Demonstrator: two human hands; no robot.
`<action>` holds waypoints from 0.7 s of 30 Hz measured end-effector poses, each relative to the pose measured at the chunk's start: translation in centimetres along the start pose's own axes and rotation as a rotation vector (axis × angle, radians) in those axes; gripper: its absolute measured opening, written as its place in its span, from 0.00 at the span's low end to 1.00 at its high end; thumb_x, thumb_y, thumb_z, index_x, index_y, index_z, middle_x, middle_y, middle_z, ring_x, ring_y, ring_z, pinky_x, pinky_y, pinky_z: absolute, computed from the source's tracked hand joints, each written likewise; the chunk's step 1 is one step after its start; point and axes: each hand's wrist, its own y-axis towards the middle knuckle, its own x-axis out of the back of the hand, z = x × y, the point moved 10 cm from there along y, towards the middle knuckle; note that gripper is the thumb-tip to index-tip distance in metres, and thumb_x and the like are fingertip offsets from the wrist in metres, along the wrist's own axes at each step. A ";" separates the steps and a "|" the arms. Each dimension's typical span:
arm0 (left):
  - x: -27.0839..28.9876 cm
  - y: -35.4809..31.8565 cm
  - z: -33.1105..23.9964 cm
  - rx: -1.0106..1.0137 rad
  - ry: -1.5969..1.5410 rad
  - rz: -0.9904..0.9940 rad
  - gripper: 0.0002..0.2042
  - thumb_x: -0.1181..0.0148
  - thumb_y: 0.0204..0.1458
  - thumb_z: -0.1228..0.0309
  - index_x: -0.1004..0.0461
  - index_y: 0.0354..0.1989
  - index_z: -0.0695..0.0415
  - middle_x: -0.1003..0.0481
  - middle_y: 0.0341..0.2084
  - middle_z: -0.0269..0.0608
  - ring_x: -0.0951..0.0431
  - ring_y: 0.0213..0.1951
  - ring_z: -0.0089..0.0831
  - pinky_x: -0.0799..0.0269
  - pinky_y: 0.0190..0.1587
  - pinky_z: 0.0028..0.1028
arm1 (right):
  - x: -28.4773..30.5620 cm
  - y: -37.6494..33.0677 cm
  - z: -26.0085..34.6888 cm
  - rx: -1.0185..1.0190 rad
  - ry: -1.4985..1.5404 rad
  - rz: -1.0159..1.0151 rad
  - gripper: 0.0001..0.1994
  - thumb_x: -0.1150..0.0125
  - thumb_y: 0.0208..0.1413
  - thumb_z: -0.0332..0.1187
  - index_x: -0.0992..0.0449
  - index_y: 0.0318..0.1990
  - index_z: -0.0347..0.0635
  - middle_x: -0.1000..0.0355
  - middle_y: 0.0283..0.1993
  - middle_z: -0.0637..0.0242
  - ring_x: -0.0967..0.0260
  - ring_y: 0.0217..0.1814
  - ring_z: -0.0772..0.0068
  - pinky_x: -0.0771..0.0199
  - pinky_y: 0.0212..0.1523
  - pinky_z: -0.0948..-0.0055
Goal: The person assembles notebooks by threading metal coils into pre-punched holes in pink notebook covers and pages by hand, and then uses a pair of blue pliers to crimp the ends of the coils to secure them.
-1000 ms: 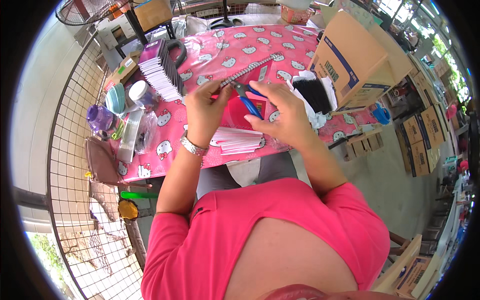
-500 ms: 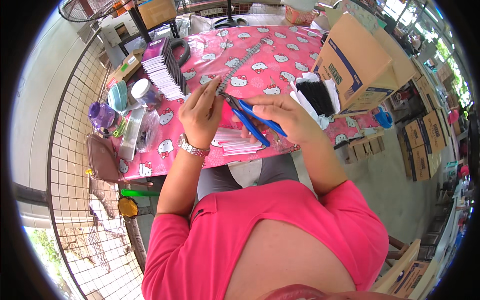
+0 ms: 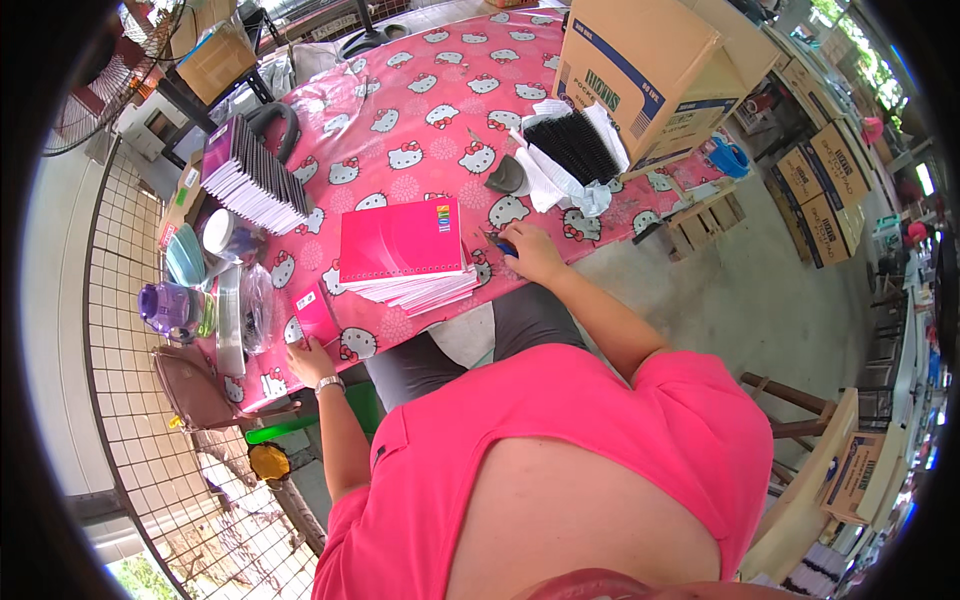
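Note:
A pink spiral notebook [image 3: 400,238] lies on a stack of white sheets [image 3: 425,292] at the near edge of the table, which wears a pink cartoon-cat cloth [image 3: 420,120]. My left hand [image 3: 310,357] is at the near left edge and grips the lower end of a small pink card [image 3: 314,314]. To the right of the stack, my right hand [image 3: 532,252] rests on the cloth. Its fingers are closed over a blue-handled tool [image 3: 503,246], which is mostly hidden under them.
Behind the right hand, black binding combs [image 3: 572,145] lie on white cloth beside a cardboard box [image 3: 640,70]. A row of upright notebooks [image 3: 250,175], a purple bottle [image 3: 165,305] and lidded tubs sit at the left. A brown bag [image 3: 190,385] hangs by the wire fence. More boxes stand on the floor at right.
Both hands were together above the stack with the blue tool. They have since parted: the left went to the pink card at the near left edge, the right came down beside the stack.

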 end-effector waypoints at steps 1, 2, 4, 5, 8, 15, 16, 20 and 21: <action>1.3 0.1 -1.0 -0.107 0.100 -0.124 0.20 0.35 0.48 0.61 0.27 0.45 0.61 0.24 0.44 0.54 0.24 0.49 0.50 0.29 0.50 0.45 | -0.3 -0.3 0.3 0.053 -0.038 -0.012 0.16 0.33 0.44 0.38 0.21 0.41 0.43 0.26 0.42 0.57 0.28 0.48 0.56 0.30 0.50 0.60; 2.9 -0.5 -2.1 -0.201 0.211 -0.243 0.20 0.35 0.48 0.61 0.27 0.46 0.61 0.26 0.47 0.55 0.26 0.52 0.51 0.31 0.52 0.45 | 1.4 0.6 0.7 0.046 -0.069 -0.108 0.14 0.34 0.44 0.38 0.21 0.40 0.45 0.26 0.42 0.58 0.29 0.48 0.57 0.31 0.50 0.58; 5.8 1.2 -7.5 -0.353 -0.088 -0.258 0.17 0.34 0.49 0.65 0.25 0.45 0.60 0.30 0.52 0.56 0.31 0.55 0.51 0.36 0.57 0.47 | 5.9 4.1 -1.9 -0.016 0.056 -0.272 0.10 0.36 0.47 0.36 0.22 0.37 0.46 0.27 0.43 0.60 0.31 0.48 0.57 0.32 0.47 0.56; 8.9 0.9 -12.9 -0.441 -0.247 -0.243 0.15 0.34 0.49 0.67 0.25 0.44 0.59 0.28 0.51 0.53 0.29 0.53 0.50 0.36 0.56 0.46 | 9.0 5.7 -2.7 -0.048 -0.363 -0.362 0.09 0.37 0.49 0.34 0.22 0.38 0.43 0.27 0.43 0.59 0.31 0.46 0.55 0.31 0.44 0.58; 19.7 -7.2 -30.1 -1.070 -0.534 -0.163 0.14 0.34 0.43 0.79 0.24 0.41 0.59 0.23 0.44 0.45 0.26 0.49 0.45 0.32 0.52 0.40 | 14.6 7.3 -11.1 -0.387 -0.392 -0.570 0.13 0.36 0.54 0.38 0.22 0.43 0.41 0.28 0.45 0.52 0.31 0.50 0.47 0.30 0.50 0.53; 19.3 -18.7 -37.3 -1.663 -0.216 0.276 0.17 0.32 0.39 0.70 0.22 0.41 0.58 0.23 0.41 0.38 0.23 0.43 0.36 0.23 0.44 0.34 | 9.9 10.4 -14.5 -0.432 -0.407 -0.075 0.12 0.38 0.55 0.40 0.22 0.35 0.39 0.24 0.38 0.51 0.25 0.44 0.47 0.26 0.46 0.53; 19.4 -18.5 -37.4 -1.678 -0.198 0.293 0.17 0.32 0.39 0.71 0.22 0.41 0.58 0.22 0.40 0.37 0.22 0.41 0.35 0.23 0.43 0.34 | 10.1 10.7 -14.1 -0.422 -0.416 -0.092 0.12 0.39 0.56 0.40 0.22 0.35 0.39 0.24 0.38 0.51 0.25 0.43 0.47 0.26 0.45 0.53; 19.5 -16.8 -38.3 -1.600 -0.242 0.614 0.13 0.34 0.44 0.71 0.22 0.40 0.56 0.21 0.36 0.37 0.21 0.36 0.38 0.24 0.39 0.35 | 12.2 11.6 -13.2 -0.368 -0.408 -0.188 0.10 0.45 0.58 0.34 0.21 0.39 0.40 0.25 0.38 0.49 0.26 0.45 0.46 0.28 0.47 0.52; 19.6 -16.4 -38.7 -1.608 -0.245 0.598 0.12 0.35 0.46 0.71 0.22 0.40 0.56 0.21 0.36 0.38 0.21 0.36 0.39 0.25 0.39 0.36 | 13.1 12.0 -13.0 -0.336 -0.388 -0.224 0.10 0.47 0.59 0.33 0.21 0.41 0.39 0.25 0.39 0.47 0.27 0.45 0.46 0.28 0.47 0.52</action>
